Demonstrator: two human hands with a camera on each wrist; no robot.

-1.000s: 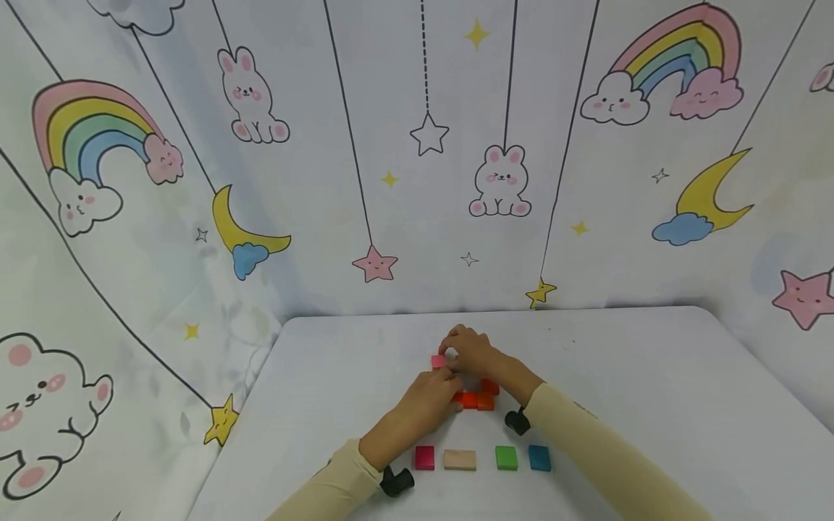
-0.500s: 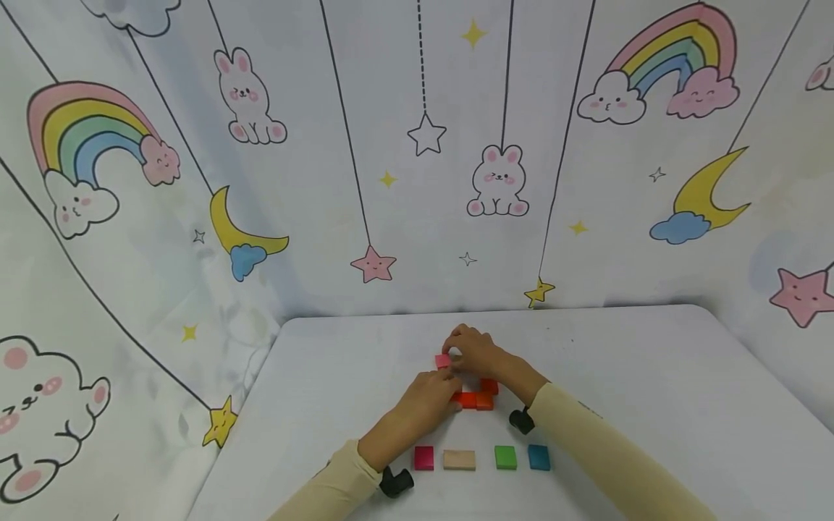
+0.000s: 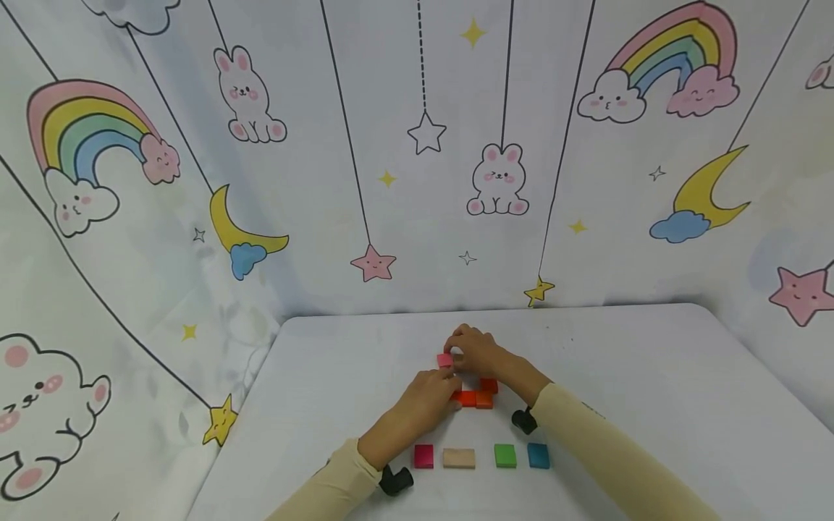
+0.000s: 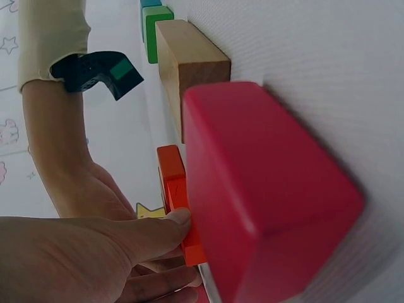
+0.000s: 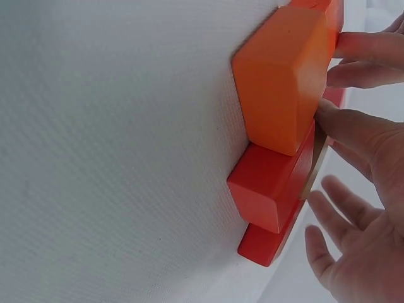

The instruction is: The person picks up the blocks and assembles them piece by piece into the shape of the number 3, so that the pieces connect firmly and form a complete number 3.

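While left hand [image 3: 426,398] clamps red-orange painted block [image 3: 465,399], likely steadying it, right hand [image 3: 478,352] arches beside pink squarish block [image 3: 444,360] at its 11 o'clock; can't tell if gripping.

Tiny dark mark [image 3: 593,410] on the right sleeve [image 3: 619,452], illegible; no readable text.

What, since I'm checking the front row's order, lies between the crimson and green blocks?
The wooden block, with bare table on either side of it, as the head view shows.
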